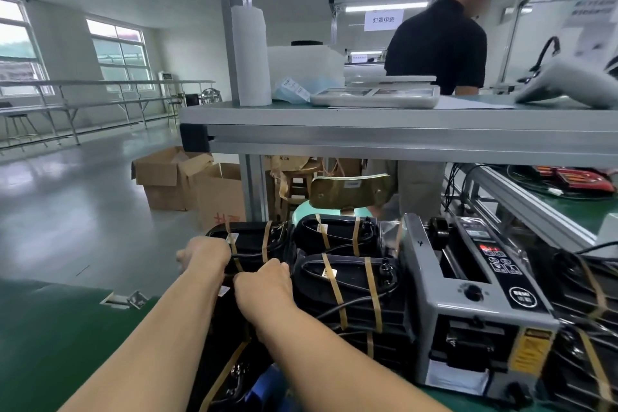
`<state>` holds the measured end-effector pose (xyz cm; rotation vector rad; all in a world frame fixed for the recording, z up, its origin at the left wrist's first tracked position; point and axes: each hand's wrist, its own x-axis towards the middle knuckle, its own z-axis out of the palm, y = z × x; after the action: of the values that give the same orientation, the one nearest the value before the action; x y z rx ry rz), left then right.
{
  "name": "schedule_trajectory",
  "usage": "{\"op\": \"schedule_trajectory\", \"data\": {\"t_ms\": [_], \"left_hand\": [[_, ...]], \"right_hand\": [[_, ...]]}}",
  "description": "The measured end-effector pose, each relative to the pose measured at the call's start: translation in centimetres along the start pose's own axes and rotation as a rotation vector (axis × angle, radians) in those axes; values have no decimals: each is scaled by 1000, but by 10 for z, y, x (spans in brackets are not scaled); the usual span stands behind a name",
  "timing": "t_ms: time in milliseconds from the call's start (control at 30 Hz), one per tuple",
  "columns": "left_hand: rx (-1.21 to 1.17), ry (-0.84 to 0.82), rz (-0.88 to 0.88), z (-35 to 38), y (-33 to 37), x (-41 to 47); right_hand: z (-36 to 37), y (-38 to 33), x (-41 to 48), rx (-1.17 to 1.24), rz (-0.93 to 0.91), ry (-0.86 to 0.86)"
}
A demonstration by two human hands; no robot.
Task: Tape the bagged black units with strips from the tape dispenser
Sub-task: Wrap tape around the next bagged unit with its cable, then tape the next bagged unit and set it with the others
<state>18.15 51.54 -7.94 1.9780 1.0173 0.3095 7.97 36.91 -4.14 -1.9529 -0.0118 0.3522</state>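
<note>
Several bagged black units with tan tape bands are stacked on the green bench, one (347, 281) lying on top just left of the grey tape dispenser (468, 298). My left hand (204, 256) grips the left end of another bagged unit (254, 241) at the stack's far left. My right hand (264, 284) holds the same unit's near edge, fingers curled over it. The fingertips of both hands are hidden behind the hands. More taped units (582, 294) lie to the right of the dispenser.
A raised grey shelf (368, 130) crosses above the stack, carrying a scale and a foam roll. A person in black stands behind it. Cardboard boxes (174, 177) sit on the floor to the left. A chair back (347, 192) rises beyond the stack.
</note>
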Motion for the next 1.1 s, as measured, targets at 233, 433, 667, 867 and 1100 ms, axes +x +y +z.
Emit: {"op": "schedule_trajectory", "data": {"t_ms": [233, 433, 667, 867, 1100], "left_hand": [[191, 6, 90, -20, -1, -24], [209, 57, 189, -30, -8, -64], [-96, -4, 691, -16, 11, -234], [-301, -252, 977, 45, 25, -394], [-56, -572, 983, 155, 34, -472]], "right_hand": [[-16, 11, -21, 90, -25, -17], [-49, 27, -62, 196, -40, -46], [-128, 67, -121, 279, -168, 122], [-243, 134, -171, 313, -278, 428], [-353, 226, -185, 328, -47, 783]]}}
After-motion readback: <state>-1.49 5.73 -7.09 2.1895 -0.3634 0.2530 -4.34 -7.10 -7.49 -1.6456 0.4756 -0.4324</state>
